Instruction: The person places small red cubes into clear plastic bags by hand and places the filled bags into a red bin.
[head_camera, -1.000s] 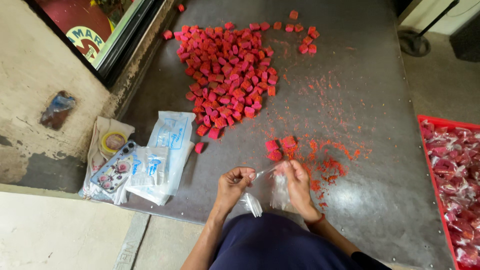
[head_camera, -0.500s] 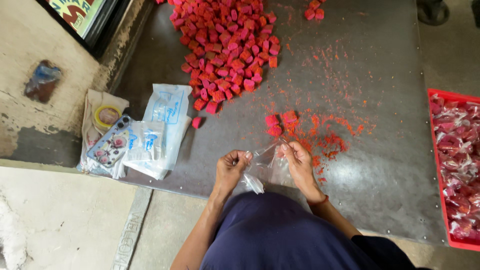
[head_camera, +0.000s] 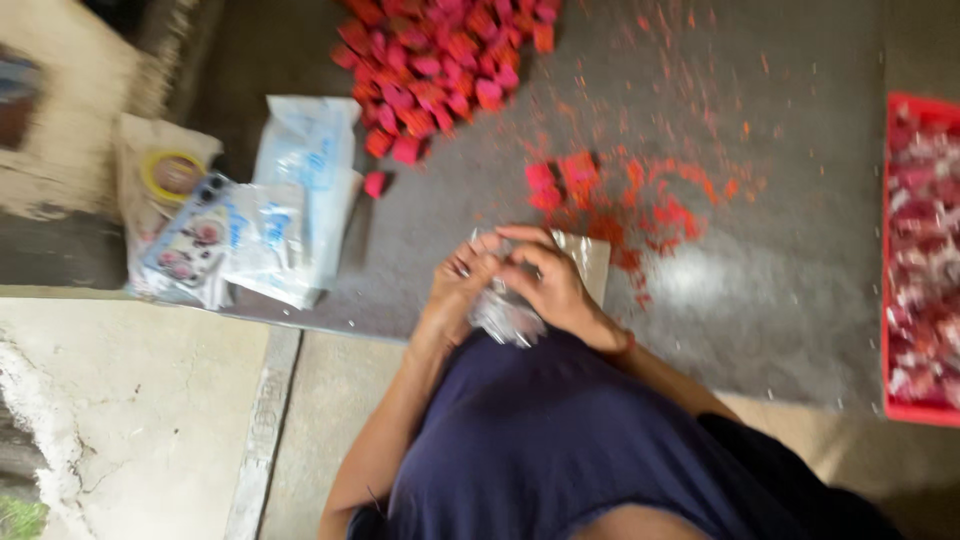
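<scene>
I pinch a small clear wrapper (head_camera: 505, 312) between my left hand (head_camera: 462, 285) and right hand (head_camera: 545, 285), close over my lap (the red cubes (head_camera: 440, 60) lie within reach), so my fingers can work it.

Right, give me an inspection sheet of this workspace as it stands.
Surface: grey metal sheet, dusted with red crumbs.
Job's things: clear crinkled plastic wrapper, held by both hands; heap of red-pink blocks beyond.
Clutter: white plastic bags, phone in patterned case, yellow ring.
Grippers: left hand and right hand pinch the wrapper together.
Cables: nothing seen.
Surroundings: red tray of wrapped pieces, concrete floor.
</scene>
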